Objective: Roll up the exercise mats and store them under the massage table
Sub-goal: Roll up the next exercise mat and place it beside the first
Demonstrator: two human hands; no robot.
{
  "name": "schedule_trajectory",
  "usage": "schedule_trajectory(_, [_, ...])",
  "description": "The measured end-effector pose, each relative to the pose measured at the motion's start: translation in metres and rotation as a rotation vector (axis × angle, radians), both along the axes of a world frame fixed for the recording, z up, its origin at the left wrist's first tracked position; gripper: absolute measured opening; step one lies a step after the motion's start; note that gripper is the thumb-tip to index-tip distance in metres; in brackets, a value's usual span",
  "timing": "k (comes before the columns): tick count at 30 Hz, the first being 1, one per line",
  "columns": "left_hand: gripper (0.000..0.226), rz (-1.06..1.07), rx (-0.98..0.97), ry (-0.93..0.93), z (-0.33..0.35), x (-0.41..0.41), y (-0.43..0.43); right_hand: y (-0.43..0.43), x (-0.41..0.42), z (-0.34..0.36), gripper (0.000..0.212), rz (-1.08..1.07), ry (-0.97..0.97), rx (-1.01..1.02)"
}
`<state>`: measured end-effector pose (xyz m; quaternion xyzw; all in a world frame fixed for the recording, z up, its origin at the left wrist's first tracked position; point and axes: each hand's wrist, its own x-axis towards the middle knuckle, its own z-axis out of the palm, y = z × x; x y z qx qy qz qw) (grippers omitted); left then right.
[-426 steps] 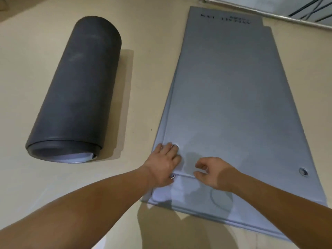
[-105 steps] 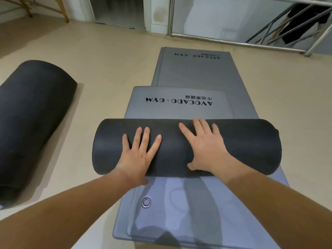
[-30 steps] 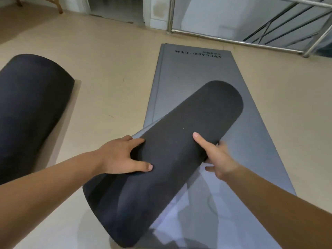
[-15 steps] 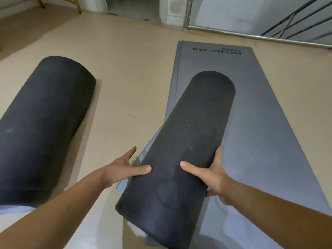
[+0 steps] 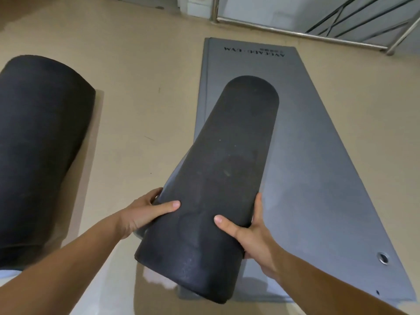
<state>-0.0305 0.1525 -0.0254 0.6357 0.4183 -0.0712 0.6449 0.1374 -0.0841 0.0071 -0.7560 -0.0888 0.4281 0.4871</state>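
Rolled black mat (image 5: 218, 189) is gripped at its near end by both hands, left hand (image 5: 138, 214) and right hand (image 5: 252, 237) clamping opposite sides, its long axis running away over the flat grey mat (image 5: 318, 178); another roll (image 5: 38, 155) lies left.

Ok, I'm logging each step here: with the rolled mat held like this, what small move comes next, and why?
Probably swing the rolled mat left and lay it on the bare floor beside the other roll. Both hands, left hand and right hand, grip its near end, and it lies over a flat mat that is not rolled yet.
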Motion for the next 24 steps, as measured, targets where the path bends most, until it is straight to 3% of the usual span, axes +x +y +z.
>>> schedule_trajectory(3, [0.049, 0.04, -0.062, -0.025, 0.019, 0.0, -0.016, 0.005, -0.007, 0.003, 0.127, -0.038, -0.023, 0.038])
schedule_trajectory(7, [0.067, 0.08, -0.134, -0.091, 0.034, -0.013, -0.032, 0.024, -0.004, 0.018, 0.148, 0.035, 0.088, 0.003])
schedule_trajectory(11, [0.08, 0.252, -0.132, -0.094, 0.035, -0.055, -0.029, 0.055, -0.016, 0.022, 0.149, 0.225, 0.095, -0.044])
schedule_trajectory(16, [0.081, 0.475, -0.09, -0.052, 0.037, -0.13, -0.018, 0.11, -0.067, 0.005, 0.155, 0.414, 0.176, 0.022])
schedule_trajectory(24, [0.08, 0.707, 0.025, -0.061, 0.038, -0.173, 0.006, 0.176, -0.107, -0.004, 0.15, 0.52, 0.082, 0.091])
